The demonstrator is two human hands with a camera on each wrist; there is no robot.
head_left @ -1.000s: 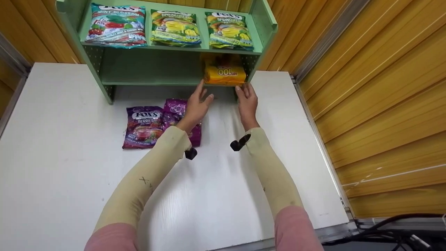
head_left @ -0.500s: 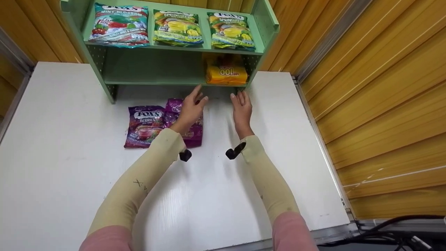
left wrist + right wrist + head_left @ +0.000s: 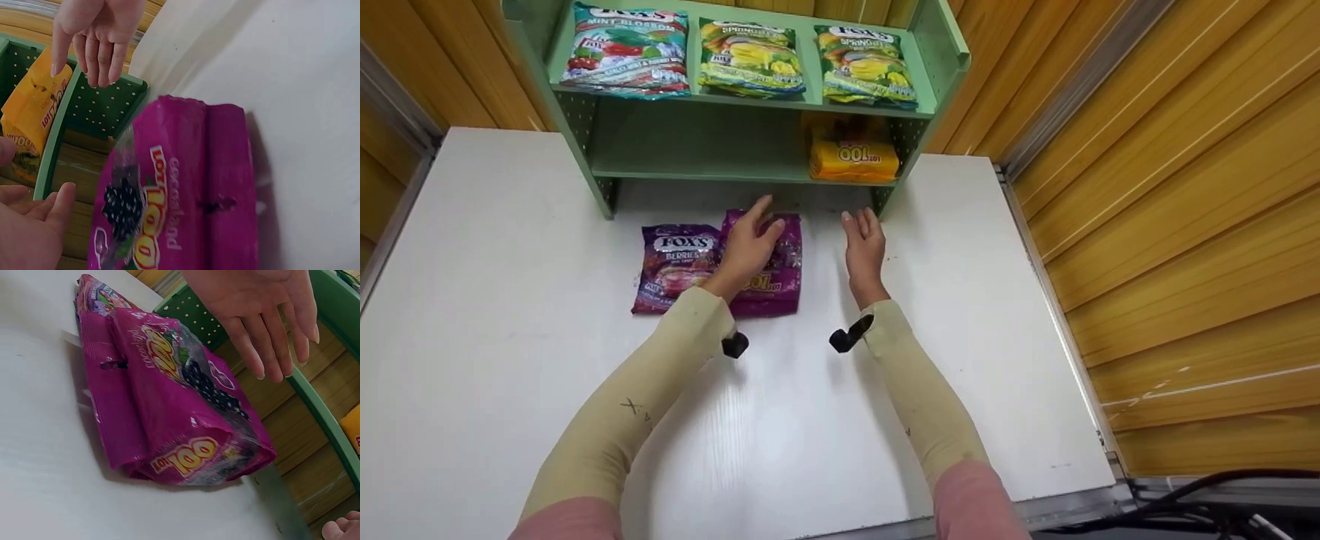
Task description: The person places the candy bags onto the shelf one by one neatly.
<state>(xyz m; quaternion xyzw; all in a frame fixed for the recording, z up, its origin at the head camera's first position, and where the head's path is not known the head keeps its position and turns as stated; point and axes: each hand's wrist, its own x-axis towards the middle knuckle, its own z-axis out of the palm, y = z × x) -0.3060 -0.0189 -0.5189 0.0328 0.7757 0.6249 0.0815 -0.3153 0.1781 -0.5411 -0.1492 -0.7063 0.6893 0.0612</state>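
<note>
A magenta Lot 100 candy bag [image 3: 784, 266] lies on the white table, its print facing away in the head view. My left hand [image 3: 750, 251] is over it with fingers extended, overlapping the bag in this view. Off the bag's right side, my right hand [image 3: 865, 251] hovers with straight fingers and nothing in it. Touching the magenta bag's left side is a purple Fox's Berries bag [image 3: 679, 255]. A yellow Lot 100 bag [image 3: 855, 161] stands at the right end of the lower shelf. The left wrist view shows the magenta bag [image 3: 185, 180] between both hands.
A green rack [image 3: 697, 178] with pegboard sides stands at the back of the white table [image 3: 510, 352]. Its upper shelf carries a Mint Blossom bag [image 3: 628, 52] and two Spring Tea bags [image 3: 751, 60]. Wood-panel walls [image 3: 1185, 225] border the table; black cables [image 3: 1215, 480] lie front right.
Both hands have drawn back from the lower shelf's front edge by the yellow bag. The left hand has moved down and left over the magenta bag. The bags stay in place.
</note>
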